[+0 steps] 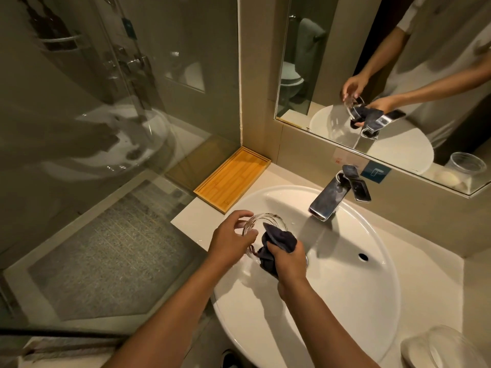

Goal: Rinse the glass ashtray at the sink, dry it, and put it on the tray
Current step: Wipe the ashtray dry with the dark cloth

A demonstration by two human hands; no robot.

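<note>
My left hand (230, 241) grips the clear glass ashtray (268, 218) by its rim and holds it tilted over the left side of the white sink (353, 266). My right hand (288, 258) clutches a dark cloth (279, 239) that is pressed into the ashtray's hollow. The wooden tray (233, 179) lies on the counter in the corner to the upper left of the sink, with nothing on it. No water runs from the chrome tap (332, 195).
A mirror (398, 62) hangs above the counter and reflects my hands. A glass shower screen (106, 115) borders the counter on the left. Clear plastic lids or containers (441, 346) sit at the lower right counter edge.
</note>
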